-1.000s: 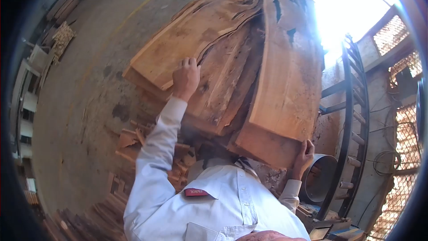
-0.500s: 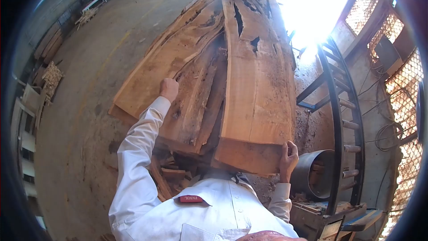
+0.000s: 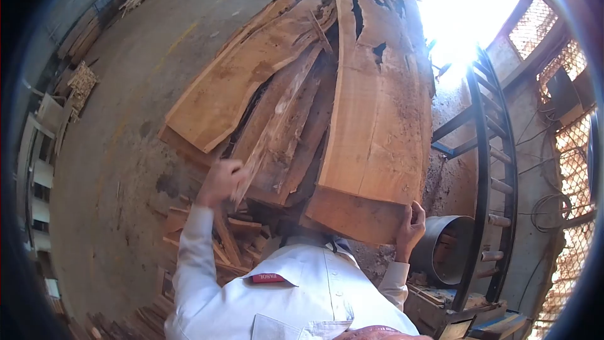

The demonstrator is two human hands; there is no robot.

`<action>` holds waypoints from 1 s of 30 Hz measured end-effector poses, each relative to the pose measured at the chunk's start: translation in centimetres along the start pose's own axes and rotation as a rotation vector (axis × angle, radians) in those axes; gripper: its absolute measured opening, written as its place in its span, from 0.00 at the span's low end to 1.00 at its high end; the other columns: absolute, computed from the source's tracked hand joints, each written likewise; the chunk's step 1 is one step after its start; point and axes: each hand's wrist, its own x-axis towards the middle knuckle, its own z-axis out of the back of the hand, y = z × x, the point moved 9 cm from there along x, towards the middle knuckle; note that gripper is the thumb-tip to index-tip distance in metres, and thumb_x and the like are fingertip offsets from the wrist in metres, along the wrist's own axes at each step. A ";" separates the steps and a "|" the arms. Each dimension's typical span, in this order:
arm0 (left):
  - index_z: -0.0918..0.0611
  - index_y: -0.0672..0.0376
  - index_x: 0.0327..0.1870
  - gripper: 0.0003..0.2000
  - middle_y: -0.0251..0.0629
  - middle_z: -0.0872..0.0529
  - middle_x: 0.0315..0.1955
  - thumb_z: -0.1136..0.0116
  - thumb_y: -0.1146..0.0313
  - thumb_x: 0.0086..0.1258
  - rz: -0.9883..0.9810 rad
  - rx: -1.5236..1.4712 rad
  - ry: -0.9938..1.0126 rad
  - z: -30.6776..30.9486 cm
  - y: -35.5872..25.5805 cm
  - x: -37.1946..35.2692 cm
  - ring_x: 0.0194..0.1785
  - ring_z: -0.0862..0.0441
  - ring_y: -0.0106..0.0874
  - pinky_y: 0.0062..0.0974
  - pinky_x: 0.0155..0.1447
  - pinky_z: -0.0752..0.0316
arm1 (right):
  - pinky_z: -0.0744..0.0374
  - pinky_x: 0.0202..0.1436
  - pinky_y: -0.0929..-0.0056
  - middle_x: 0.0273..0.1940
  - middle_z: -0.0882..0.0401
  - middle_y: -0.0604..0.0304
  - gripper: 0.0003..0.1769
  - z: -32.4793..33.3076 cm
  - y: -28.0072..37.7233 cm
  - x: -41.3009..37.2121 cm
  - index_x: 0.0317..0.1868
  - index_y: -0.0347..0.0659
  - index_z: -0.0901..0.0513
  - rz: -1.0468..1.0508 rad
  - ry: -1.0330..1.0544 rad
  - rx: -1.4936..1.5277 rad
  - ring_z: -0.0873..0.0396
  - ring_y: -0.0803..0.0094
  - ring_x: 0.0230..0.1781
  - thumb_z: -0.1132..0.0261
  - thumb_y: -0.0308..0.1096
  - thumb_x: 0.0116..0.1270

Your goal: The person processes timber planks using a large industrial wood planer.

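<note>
Watching from afar through the head camera. Concrete floor (image 3: 126, 170) spreads left. Right slab (image 3: 380, 126), thick and split at its far end, runs away from the wearer. Left slab (image 3: 220, 94) angles off to the near left, a wavy inner edge facing its neighbour; rough boards (image 3: 292, 141) lie lower, between the two. Black frame with rollers (image 3: 482, 145) stands right; I note a metal cylinder (image 3: 434, 252) just beside it, on the near side. Scrap wood (image 3: 233, 239) heaps near left. A pale strip (image 3: 279, 110), motion-blurred, stretches over the rough boards. Far along the gap, a short stick (image 3: 321, 33) slants. Left hand (image 3: 221, 182): blurred, fingers bent by the strip's near end; I cannot tell whether it grips. Right hand (image 3: 410, 230): fingers bent, touching the right slab's near right corner; clamped or merely resting, I cannot tell.
</note>
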 end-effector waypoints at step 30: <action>0.15 0.61 0.45 0.11 0.51 0.10 0.37 0.42 0.62 0.80 0.712 0.107 -0.410 -8.5 22.8 -22.9 0.43 0.10 0.50 0.47 0.45 0.19 | 0.22 0.58 0.70 0.49 0.14 0.55 0.25 -2.2 0.3 0.3 0.57 0.28 0.17 0.052 0.078 -0.210 0.19 0.69 0.49 0.35 0.47 0.81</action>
